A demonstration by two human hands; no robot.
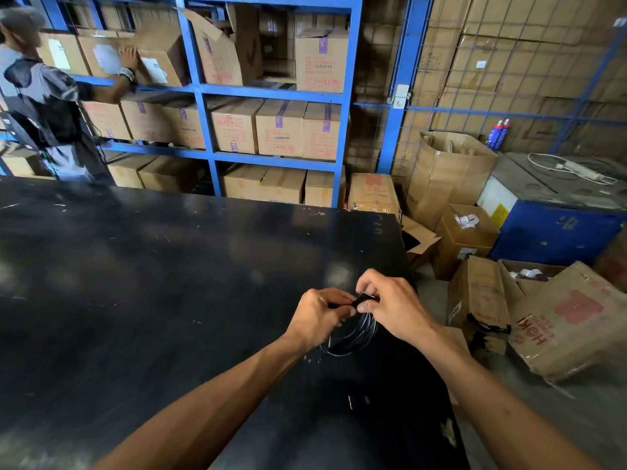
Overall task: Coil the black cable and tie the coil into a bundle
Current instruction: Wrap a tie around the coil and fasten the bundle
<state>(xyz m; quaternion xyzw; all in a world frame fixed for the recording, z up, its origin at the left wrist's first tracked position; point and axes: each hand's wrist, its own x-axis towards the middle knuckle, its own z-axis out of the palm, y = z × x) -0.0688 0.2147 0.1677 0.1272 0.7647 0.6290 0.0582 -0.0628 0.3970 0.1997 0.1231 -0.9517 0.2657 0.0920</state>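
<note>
Both hands pinch the top of the coil, low and right of centre in the frame. The left hand (pixel 320 308) is closed on the loops of the black cable (pixel 353 335); the right hand (pixel 390 305) pinches narrowly a small black tie (pixel 364 300). To bind it well, I think the loops must stay gathered tightly. The coil hangs just over the black table (pixel 169 283).

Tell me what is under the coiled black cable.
The black cable hangs from both hands, left hand and right hand, over the black table. Whether its lowest loop touches the top cannot be seen.
</note>
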